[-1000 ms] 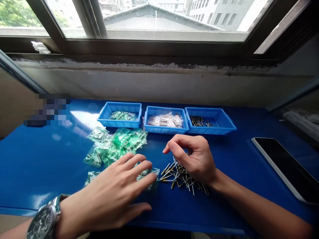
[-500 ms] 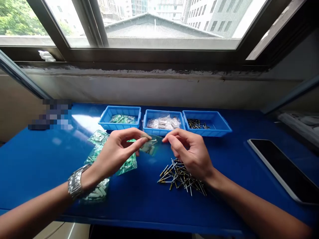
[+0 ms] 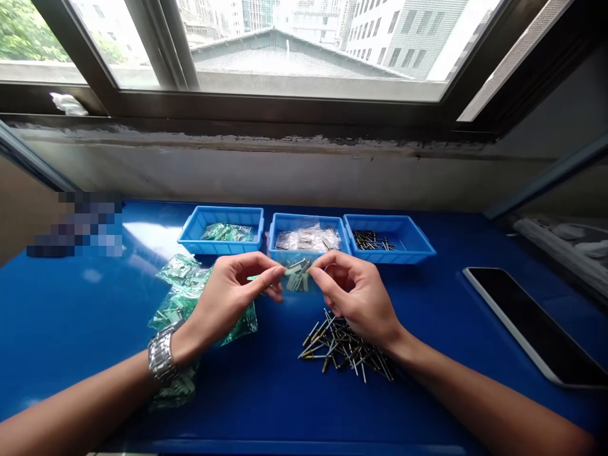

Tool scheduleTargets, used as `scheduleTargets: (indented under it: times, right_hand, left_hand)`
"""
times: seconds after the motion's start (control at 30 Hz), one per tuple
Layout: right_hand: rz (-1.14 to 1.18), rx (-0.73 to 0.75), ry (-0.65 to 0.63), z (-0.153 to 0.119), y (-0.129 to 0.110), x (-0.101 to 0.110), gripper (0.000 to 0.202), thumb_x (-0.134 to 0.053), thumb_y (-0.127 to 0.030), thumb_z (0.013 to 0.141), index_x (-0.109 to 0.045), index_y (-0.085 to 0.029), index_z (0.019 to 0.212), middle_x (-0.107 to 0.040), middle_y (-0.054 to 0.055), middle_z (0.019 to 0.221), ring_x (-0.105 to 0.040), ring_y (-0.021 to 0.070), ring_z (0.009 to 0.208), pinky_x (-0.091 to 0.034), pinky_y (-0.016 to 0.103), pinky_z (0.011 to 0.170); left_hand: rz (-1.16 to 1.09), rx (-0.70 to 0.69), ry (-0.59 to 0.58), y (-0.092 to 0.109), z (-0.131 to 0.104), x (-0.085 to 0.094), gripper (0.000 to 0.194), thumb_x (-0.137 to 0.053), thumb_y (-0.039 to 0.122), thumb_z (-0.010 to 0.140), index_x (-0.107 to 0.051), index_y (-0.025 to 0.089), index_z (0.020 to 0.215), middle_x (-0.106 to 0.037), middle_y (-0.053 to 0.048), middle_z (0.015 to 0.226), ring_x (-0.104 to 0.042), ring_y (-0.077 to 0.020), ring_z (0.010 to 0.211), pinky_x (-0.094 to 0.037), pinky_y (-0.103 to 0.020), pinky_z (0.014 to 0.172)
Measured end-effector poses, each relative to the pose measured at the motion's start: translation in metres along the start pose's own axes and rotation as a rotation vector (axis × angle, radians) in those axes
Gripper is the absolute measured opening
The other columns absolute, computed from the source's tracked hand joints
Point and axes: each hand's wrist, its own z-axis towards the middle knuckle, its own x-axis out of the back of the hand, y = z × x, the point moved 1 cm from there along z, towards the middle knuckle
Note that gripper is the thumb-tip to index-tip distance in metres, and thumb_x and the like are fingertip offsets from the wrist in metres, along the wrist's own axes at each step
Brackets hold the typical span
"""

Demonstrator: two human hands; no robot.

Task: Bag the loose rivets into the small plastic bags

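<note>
Nearest the camera, two bare forearms come in over the blue table (image 3: 71, 329), the left one wearing a metal wristwatch (image 3: 161, 354). Under and beside the left wrist lies a heap of small green plastic bags (image 3: 183, 291); just right of centre, in front of the right wrist, a loose pile of rivets (image 3: 344, 348) rests on the tabletop.

Above these, the left hand (image 3: 228, 301) and the right hand (image 3: 361, 297) meet in the air — each pinches one side of a small clear bag (image 3: 297, 275) between thumb and fingertips. The bag hangs between them, clear of the table, with a few rivets inside.

Beyond stand three blue trays in a row: the left tray (image 3: 221, 218) with green bags, the middle tray (image 3: 304, 221) with clear bags, the right tray (image 3: 394, 253) with loose rivets. A dark tablet (image 3: 532, 323) lies at the right — behind all, a window (image 3: 308, 44).
</note>
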Motion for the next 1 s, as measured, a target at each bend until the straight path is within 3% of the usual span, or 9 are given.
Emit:
scheduleTargets:
  times: [0.17, 0.33, 0.47, 0.6, 0.7, 0.83, 1.0]
  right_hand:
    - [0.087, -0.082, -0.070, -0.001, 0.003, -0.001, 0.021, -0.068, -0.039, 0.096, -0.069, -0.018, 0.096, -0.061, -0.005, 0.057, -0.049, 0.0061, 0.041, -0.043, 0.019, 0.041]
    - [0.120, -0.047, -0.045, -0.003, 0.005, 0.001, 0.018, -0.072, -0.035, 0.094, -0.075, -0.018, 0.090, -0.063, -0.004, 0.056, -0.051, 0.0057, 0.040, -0.043, 0.017, 0.039]
    - [0.143, -0.024, -0.025, -0.003, 0.006, -0.001, 0.015, -0.072, -0.032, 0.094, -0.075, -0.018, 0.090, -0.065, -0.004, 0.057, -0.054, 0.0058, 0.039, -0.044, 0.016, 0.038]
    - [0.132, 0.058, 0.004, -0.003, 0.004, -0.001, 0.010, -0.073, -0.026, 0.094, -0.078, -0.018, 0.092, -0.078, 0.002, 0.077, -0.069, 0.0108, 0.050, -0.058, 0.020, 0.048]
    - [0.051, 0.155, 0.059, -0.004, 0.001, 0.000, 0.012, -0.074, -0.020, 0.091, -0.081, -0.020, 0.101, -0.081, 0.003, 0.088, -0.077, 0.0142, 0.065, -0.065, 0.022, 0.059]
    - [-0.077, 0.271, 0.093, -0.005, -0.001, 0.002, 0.028, -0.074, -0.012, 0.089, -0.080, -0.026, 0.112, -0.082, 0.000, 0.093, -0.077, 0.0124, 0.071, -0.066, 0.020, 0.065]
    - [-0.171, 0.388, 0.111, -0.004, -0.004, 0.000, 0.037, -0.074, -0.009, 0.088, -0.076, -0.026, 0.121, -0.082, 0.000, 0.104, -0.079, 0.0148, 0.082, -0.068, 0.023, 0.072]
  left_hand:
    - [0.027, -0.002, 0.055, 0.002, -0.003, 0.001, 0.024, -0.075, 0.035, 0.090, -0.071, 0.015, 0.079, -0.066, 0.000, 0.065, -0.060, -0.0108, 0.055, -0.050, -0.021, 0.055]
    - [-0.007, 0.027, 0.036, 0.000, -0.005, -0.002, 0.029, -0.073, 0.039, 0.092, -0.067, 0.015, 0.077, -0.058, 0.003, 0.056, -0.050, -0.0078, 0.048, -0.041, -0.017, 0.046]
    - [-0.015, 0.016, 0.011, 0.001, -0.009, -0.003, 0.025, -0.071, 0.038, 0.094, -0.066, 0.015, 0.085, -0.061, 0.003, 0.054, -0.054, -0.0087, 0.045, -0.043, -0.017, 0.043]
    - [0.010, -0.071, 0.004, -0.001, -0.010, -0.002, 0.014, -0.070, 0.030, 0.096, -0.068, 0.016, 0.093, -0.074, -0.002, 0.071, -0.067, -0.0116, 0.057, -0.054, -0.019, 0.050]
    - [0.086, -0.201, 0.062, -0.003, -0.009, 0.001, 0.005, -0.070, 0.020, 0.095, -0.072, 0.019, 0.100, -0.078, -0.002, 0.090, -0.075, -0.0132, 0.079, -0.063, -0.020, 0.069]
    - [0.174, -0.317, 0.104, -0.004, -0.009, 0.005, 0.018, -0.068, 0.013, 0.095, -0.073, 0.024, 0.108, -0.077, -0.001, 0.105, -0.074, -0.0141, 0.101, -0.063, -0.023, 0.090]
    - [0.193, -0.364, 0.119, -0.005, -0.011, 0.007, 0.022, -0.068, 0.012, 0.095, -0.071, 0.025, 0.112, -0.075, 0.000, 0.110, -0.073, -0.0143, 0.106, -0.062, -0.024, 0.094]
